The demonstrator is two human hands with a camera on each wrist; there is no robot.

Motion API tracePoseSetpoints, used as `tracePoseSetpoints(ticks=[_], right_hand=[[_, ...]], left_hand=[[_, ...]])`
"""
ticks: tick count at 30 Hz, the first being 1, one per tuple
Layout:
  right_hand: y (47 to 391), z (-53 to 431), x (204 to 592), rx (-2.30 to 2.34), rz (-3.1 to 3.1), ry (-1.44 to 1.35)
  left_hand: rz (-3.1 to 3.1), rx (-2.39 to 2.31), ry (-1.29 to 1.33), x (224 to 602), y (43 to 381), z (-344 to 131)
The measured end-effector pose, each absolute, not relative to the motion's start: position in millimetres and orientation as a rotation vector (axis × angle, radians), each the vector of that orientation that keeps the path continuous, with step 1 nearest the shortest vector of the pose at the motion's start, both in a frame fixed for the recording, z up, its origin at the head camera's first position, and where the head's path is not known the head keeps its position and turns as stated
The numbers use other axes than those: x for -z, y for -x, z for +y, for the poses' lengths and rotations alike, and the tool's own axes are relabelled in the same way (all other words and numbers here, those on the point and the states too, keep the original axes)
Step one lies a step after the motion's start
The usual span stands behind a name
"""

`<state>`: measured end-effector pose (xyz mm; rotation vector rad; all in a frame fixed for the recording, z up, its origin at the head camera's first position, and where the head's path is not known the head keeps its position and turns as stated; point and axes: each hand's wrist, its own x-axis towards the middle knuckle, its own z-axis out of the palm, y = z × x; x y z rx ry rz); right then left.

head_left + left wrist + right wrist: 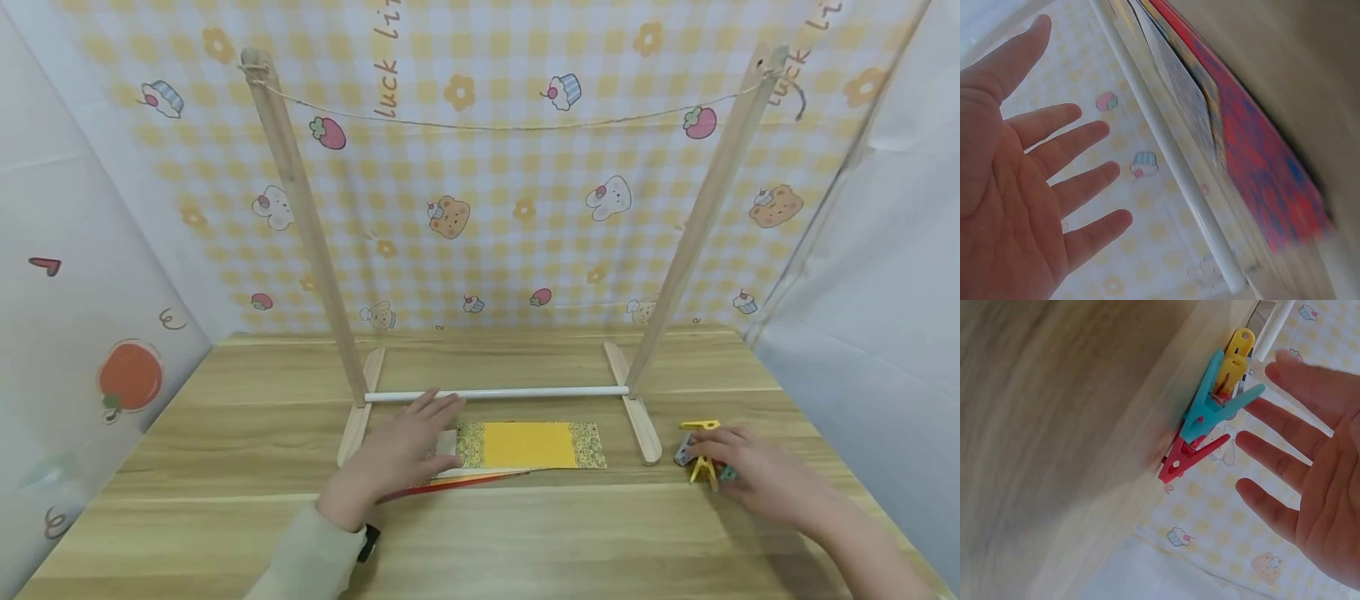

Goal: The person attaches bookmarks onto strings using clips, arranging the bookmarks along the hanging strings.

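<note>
With fingers spread, my left hand [397, 450] hovers over the left end of a stack of coloured cards. On top lies a yellow card [528, 445] with patterned ends. A red-and-blue card [1260, 169] shows at the edge of the stack in the left wrist view, beside paler ones. My right hand [757, 475] reaches over a small heap of plastic clothespins, fingers extended and gripping nothing. In the right wrist view the fingertips are close to a teal clothespin [1210, 409], with a red clothespin [1179, 461] and a yellow clothespin [1232, 370] around it.
A wooden frame stands behind the cards, with a left post [307, 217], a right post [697, 225] and a white bar [525, 392] low between them. A thin string [495, 128] sags across the top. A checked cloth [487, 275] hangs behind the wooden table [525, 542].
</note>
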<state>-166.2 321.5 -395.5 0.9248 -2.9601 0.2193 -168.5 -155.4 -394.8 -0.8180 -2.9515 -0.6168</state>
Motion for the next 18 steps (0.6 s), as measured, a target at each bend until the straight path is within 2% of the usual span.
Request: tracePoseSetpoints(ticks=[18], right_hand=[[166.0,315.6,400.8,-0.16,-3.097,-0.84]], left_hand=[[-3.091,0.364,1.024,397.5,183.4,-113.9]])
